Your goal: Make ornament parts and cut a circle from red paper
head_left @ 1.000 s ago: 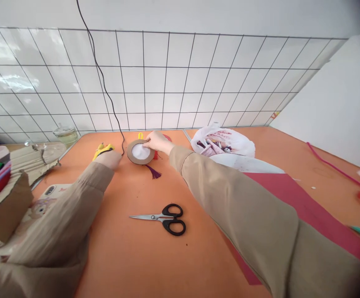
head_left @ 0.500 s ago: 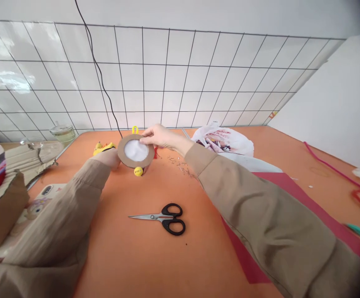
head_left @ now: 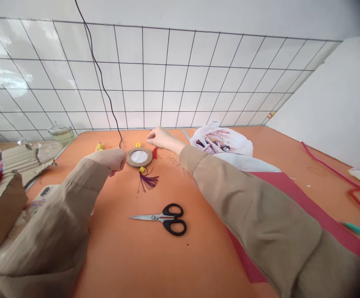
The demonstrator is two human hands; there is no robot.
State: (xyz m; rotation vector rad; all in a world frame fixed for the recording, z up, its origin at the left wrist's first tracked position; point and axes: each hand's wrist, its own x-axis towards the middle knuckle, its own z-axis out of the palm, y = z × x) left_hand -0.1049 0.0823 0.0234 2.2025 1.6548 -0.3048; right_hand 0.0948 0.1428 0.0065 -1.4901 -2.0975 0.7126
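A cardboard ring (head_left: 150,158) with a white centre lies on the orange table. It has a yellow loop (head_left: 138,145) at its far edge. At its near edge is a yellow bead (head_left: 142,169) with a dark purple tassel (head_left: 149,182). My left hand (head_left: 113,160) is curled closed just left of the ring; its palm is hidden. Beyond the ring to the right, my right hand (head_left: 161,137) has its fingers bent together, with nothing visible between them. A red tassel (head_left: 155,153) lies beside the ring. Scissors (head_left: 159,217) with black handles rest nearer me.
Thin scraps (head_left: 180,164) are scattered right of the ring. A white plastic bag (head_left: 235,140) and a red sheet (head_left: 272,186) lie to the right. On the left are a cardboard box (head_left: 6,207), a phone (head_left: 43,194) and a lidded glass (head_left: 61,133). A yellow object (head_left: 99,146) sits behind my left hand.
The cardboard ring, held up in my hands before, now lies on the table with its purple tassel spread out. Both hands have come off it, the left drawn slightly aside.
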